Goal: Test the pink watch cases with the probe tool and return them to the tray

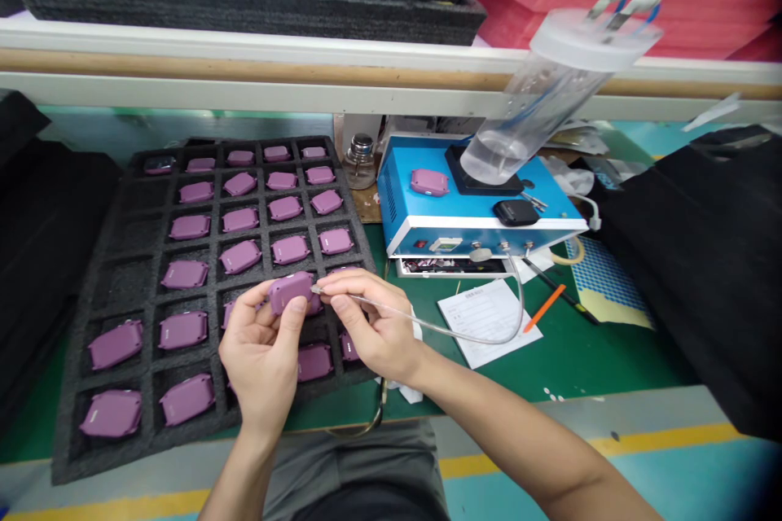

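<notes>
Between the thumb and fingers of my left hand (264, 350) is a purple watch case (289, 291), held above the foam tray. My right hand (372, 321) pinches the small tip of a clear tube (440, 331) and brings it against the case's right edge; whether it enters the case I cannot tell. The tube curves right and up to the front of a blue machine (397, 203). Below my hands lies a black foam tray (138, 277), its compartments holding many similar purple cases (186, 330). My hands partly cover several of them.
On the blue machine stand a tilted-looking clear cylinder (519, 126), a purple case (428, 181) and a black case (516, 212). A glass bottle (360, 163) is left of it. Paper (482, 317) and an orange stick (543, 308) lie in front. A shelf edge (244, 94) runs above.
</notes>
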Available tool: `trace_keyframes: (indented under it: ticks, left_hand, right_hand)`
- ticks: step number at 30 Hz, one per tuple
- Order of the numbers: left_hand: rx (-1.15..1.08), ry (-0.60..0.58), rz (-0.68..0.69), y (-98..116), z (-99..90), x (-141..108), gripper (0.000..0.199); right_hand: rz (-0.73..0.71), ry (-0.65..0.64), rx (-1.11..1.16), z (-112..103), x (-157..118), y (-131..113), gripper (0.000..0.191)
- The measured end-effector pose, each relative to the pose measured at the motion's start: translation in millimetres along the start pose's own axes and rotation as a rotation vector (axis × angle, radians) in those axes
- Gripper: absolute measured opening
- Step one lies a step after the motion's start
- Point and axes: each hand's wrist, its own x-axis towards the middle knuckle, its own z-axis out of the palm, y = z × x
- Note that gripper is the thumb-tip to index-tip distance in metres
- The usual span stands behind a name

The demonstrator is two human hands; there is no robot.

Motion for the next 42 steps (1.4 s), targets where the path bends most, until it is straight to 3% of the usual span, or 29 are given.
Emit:
trace_keyframes:
  ticks: [35,39,42]
  left_hand:
    - [-0.035,-0.01,0.007,-2.3,2.1,1.4,0.033]
    - [0.013,-0.038,-0.002,8.0,0.8,-5.0,0.04]
    - [0.124,-0.087,0.058,25.5,-17.5,3.4,0.039]
  right_hand:
    - [-0.02,0.004,-0.023,-0.3,1.9,0.4,0.016]
    - [-0.024,-0.023,-0.018,-3.3,-5.6,-1.3,0.017]
    - [0.036,-0.011,-0.005,-6.1,-16.5,-0.2,0.018]
